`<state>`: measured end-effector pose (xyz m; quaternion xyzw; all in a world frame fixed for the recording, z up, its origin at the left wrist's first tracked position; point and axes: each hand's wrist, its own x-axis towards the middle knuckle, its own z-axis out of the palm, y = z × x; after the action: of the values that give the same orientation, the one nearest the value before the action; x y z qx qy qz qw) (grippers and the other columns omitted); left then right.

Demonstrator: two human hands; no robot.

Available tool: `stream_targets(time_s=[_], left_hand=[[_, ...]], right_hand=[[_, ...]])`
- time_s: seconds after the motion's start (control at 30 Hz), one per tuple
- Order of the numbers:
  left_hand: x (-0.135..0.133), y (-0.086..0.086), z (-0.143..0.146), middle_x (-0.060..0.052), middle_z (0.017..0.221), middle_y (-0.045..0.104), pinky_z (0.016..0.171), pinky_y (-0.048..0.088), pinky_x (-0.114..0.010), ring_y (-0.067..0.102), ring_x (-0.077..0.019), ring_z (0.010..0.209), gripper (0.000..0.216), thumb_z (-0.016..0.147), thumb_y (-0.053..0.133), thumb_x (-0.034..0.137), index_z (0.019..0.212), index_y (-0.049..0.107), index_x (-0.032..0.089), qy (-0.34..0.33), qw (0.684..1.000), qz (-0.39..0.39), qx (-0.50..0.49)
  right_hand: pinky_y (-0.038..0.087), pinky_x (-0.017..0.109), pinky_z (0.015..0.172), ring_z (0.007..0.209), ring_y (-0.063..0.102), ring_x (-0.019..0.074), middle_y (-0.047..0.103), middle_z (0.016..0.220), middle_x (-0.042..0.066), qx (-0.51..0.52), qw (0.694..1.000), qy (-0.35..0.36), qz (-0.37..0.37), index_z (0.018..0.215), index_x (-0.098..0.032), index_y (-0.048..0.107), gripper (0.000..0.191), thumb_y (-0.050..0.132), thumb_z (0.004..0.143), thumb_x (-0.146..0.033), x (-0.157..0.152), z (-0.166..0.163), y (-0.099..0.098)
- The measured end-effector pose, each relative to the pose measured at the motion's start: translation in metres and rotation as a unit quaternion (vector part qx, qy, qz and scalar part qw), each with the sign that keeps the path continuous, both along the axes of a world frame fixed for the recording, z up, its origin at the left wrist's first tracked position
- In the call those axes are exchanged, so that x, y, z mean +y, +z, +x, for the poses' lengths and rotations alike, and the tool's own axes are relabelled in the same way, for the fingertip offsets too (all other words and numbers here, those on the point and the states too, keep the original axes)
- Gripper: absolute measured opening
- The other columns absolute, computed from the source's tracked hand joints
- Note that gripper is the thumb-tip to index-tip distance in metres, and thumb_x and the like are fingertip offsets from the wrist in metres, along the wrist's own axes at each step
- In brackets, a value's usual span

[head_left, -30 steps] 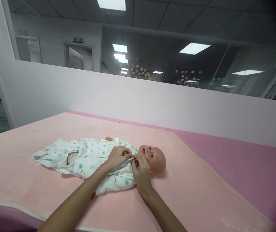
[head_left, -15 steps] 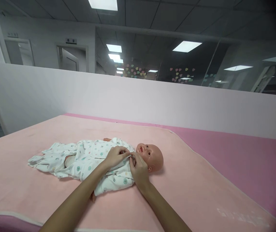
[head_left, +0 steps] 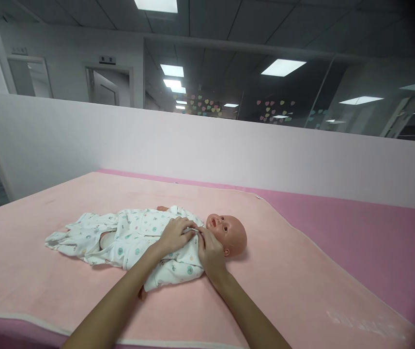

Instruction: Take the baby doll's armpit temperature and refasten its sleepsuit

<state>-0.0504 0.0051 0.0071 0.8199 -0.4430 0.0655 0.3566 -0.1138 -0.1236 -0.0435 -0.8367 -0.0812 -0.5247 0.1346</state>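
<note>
A baby doll [head_left: 232,236] lies on its back with its head to the right, dressed in a white romper [head_left: 178,271] with small green and orange prints. My left hand [head_left: 176,235] is closed in a pinch on the romper's edge at the upper chest. Right beside it, my right hand [head_left: 210,249] pinches the same edge near the neck, close to the doll's chin. What lies between the fingertips is mostly hidden. Lower down, the romper hangs loose around the legs and gapes over a pale patch [head_left: 107,240].
The doll rests on a peach-coloured pad [head_left: 294,286] laid over a pink mattress [head_left: 374,232]. A white low wall [head_left: 229,150] runs along the back, with glass above it bearing heart stickers. A doorway [head_left: 109,87] shows at the back left.
Both hands stay at the romper's neck edge; their fingers have shifted slightly, with the left fingers now flatter over the cloth. The view has moved a little.
</note>
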Motion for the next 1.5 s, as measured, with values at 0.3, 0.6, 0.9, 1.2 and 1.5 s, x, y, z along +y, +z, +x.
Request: stream_targets(time_s=[0.3,0.6,0.9,1.2,1.5], left_hand=[[-0.0012,-0.0024,0.0018,-0.001,0.086,0.062,0.081,0.035,-0.031,0.05,-0.0186,0.087,0.022,0.078,0.043,0.025,0.085,0.063,0.022,0.009,1.0,0.008,-0.007],[0.0003,-0.0021,0.0021,-0.001,0.09,0.063,0.082,0.034,-0.03,0.05,-0.0185,0.089,0.024,0.08,0.04,0.027,0.086,0.063,0.021,-0.005,1.0,0.003,0.015],[0.0001,-0.0035,0.0007,0.0,0.09,0.062,0.081,0.033,-0.033,0.049,-0.0182,0.088,0.026,0.083,0.036,0.03,0.085,0.06,0.022,-0.004,1.0,0.005,0.016],[0.0003,-0.0042,0.0032,0.0,0.09,0.06,0.083,0.033,-0.032,0.048,-0.0176,0.089,0.024,0.083,0.037,0.029,0.089,0.06,0.023,-0.016,1.0,-0.007,0.016],[-0.0008,0.0005,0.001,-0.001,0.091,0.058,0.083,0.033,-0.033,0.048,-0.0176,0.091,0.025,0.081,0.036,0.028,0.082,0.06,0.022,0.003,0.999,0.0,0.051]], right_hand=[[0.047,0.025,0.067,0.075,0.058,0.0152,0.062,0.08,0.006,0.056,0.998,0.014,0.023,0.091,-0.016,0.059,0.021,0.039,0.084,-0.018,0.0028,-0.0047,0.0038],[0.048,0.025,0.067,0.073,0.059,0.0142,0.063,0.078,0.005,0.042,0.999,0.015,0.024,0.089,-0.016,0.059,0.023,0.037,0.086,-0.015,0.0016,-0.0025,0.0034],[0.047,0.024,0.065,0.072,0.061,0.0136,0.065,0.078,0.003,0.052,0.996,0.021,0.064,0.086,-0.017,0.059,0.024,0.036,0.086,-0.015,0.0005,-0.0025,0.0045],[0.048,0.026,0.068,0.076,0.061,0.0152,0.066,0.082,0.004,0.063,0.991,0.028,0.115,0.087,-0.017,0.059,0.023,0.037,0.085,-0.018,0.002,-0.0018,0.0021],[0.043,0.022,0.056,0.054,0.055,0.0114,0.061,0.067,0.0,0.097,0.967,0.058,0.229,0.079,-0.018,0.055,0.014,0.043,0.083,-0.025,0.0078,-0.005,0.0064]])
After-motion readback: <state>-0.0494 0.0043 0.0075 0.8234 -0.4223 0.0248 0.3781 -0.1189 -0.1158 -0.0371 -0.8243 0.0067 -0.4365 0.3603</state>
